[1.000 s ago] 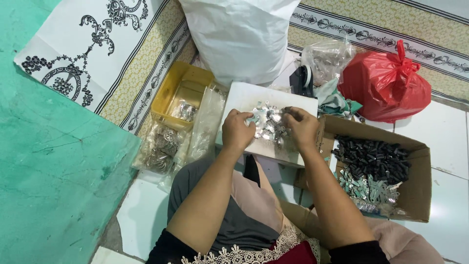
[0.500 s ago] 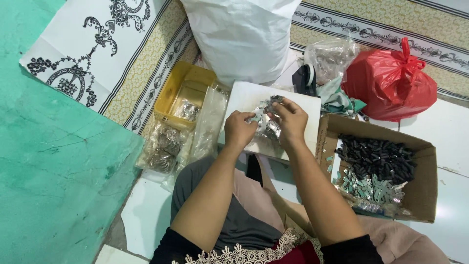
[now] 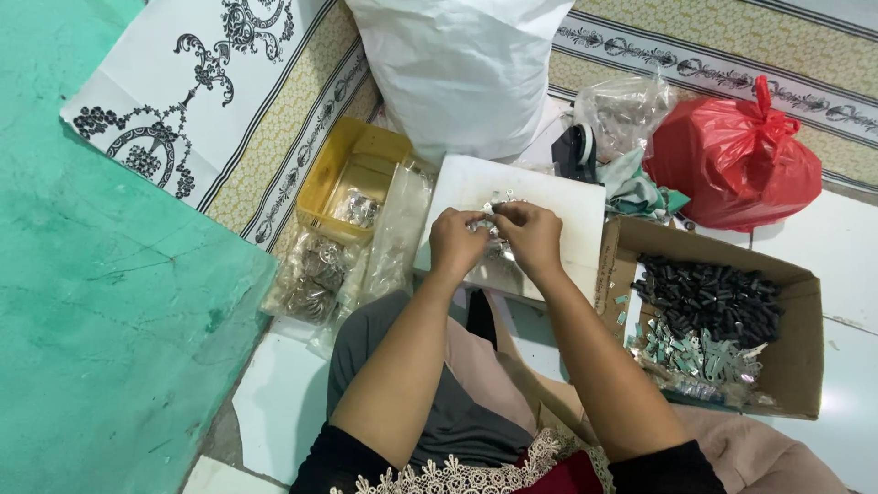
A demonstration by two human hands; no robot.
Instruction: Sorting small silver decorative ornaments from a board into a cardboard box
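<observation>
Fingers (image 3: pixel 483 220), 2 hands, on metal bits (image 3: pixel 498 236)

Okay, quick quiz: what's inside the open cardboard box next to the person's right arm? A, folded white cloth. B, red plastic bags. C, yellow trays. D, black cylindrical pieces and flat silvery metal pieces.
D: the cardboard box holds a heap of black cylindrical pieces with flat silvery metal pieces in front of them, beside the right hand.

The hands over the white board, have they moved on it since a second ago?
Yes. Both the left hand and right hand have drawn closer together at the middle of the white board, pinching small silvery metal pieces.
</observation>
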